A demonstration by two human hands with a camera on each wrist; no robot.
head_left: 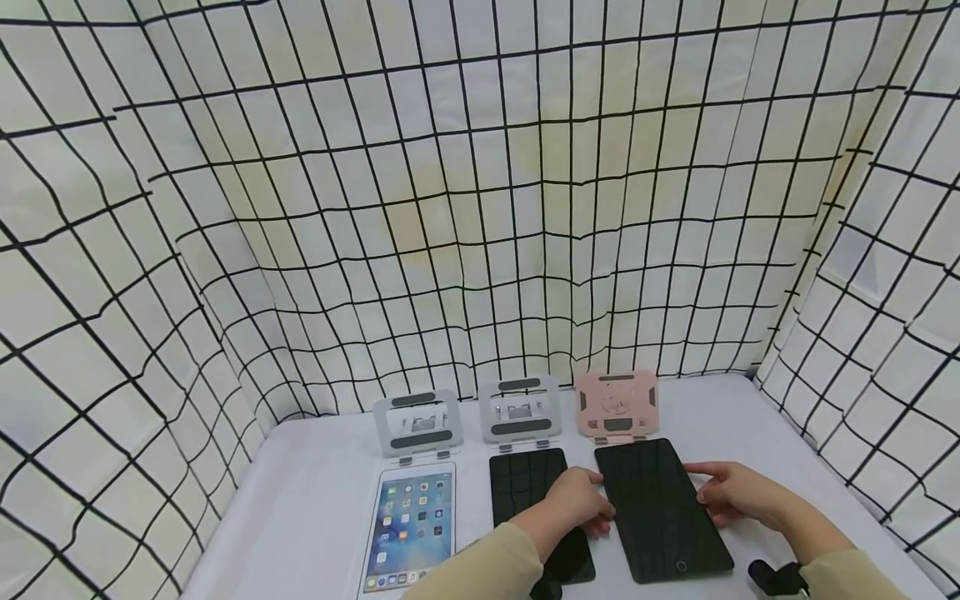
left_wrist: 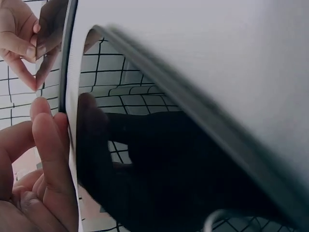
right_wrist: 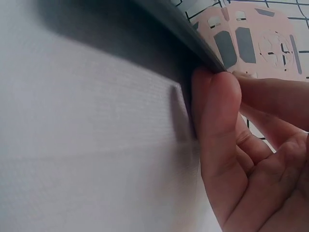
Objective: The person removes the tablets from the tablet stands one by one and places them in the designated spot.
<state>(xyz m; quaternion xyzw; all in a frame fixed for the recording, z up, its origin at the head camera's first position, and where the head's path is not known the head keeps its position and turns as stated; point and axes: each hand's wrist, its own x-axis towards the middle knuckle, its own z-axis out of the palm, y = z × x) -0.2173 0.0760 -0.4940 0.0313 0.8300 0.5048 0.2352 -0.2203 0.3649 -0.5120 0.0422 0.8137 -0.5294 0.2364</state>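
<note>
A black tablet (head_left: pixel 660 508) with a round home button lies at the right of the white table, its screen dark. My left hand (head_left: pixel 576 502) holds its left edge, reaching over a second black tablet (head_left: pixel 525 483) in the middle. On the opposite edge is my right hand (head_left: pixel 738 493), index finger stretched along the side. The right wrist view has the thumb and fingertips of the right hand (right_wrist: pixel 224 130) right at the tablet's dark rim. In the left wrist view, fingertips of the left hand (left_wrist: pixel 46 154) meet the tablet's thin edge.
To the left lies a white tablet (head_left: pixel 412 525) with its screen lit. Behind the tablets stand two grey folding stands (head_left: pixel 386 427) (head_left: pixel 491 429) and a pink one (head_left: pixel 585 421). White cloth walls with black grid lines (head_left: pixel 487 250) enclose the white table (head_left: pixel 285 500).
</note>
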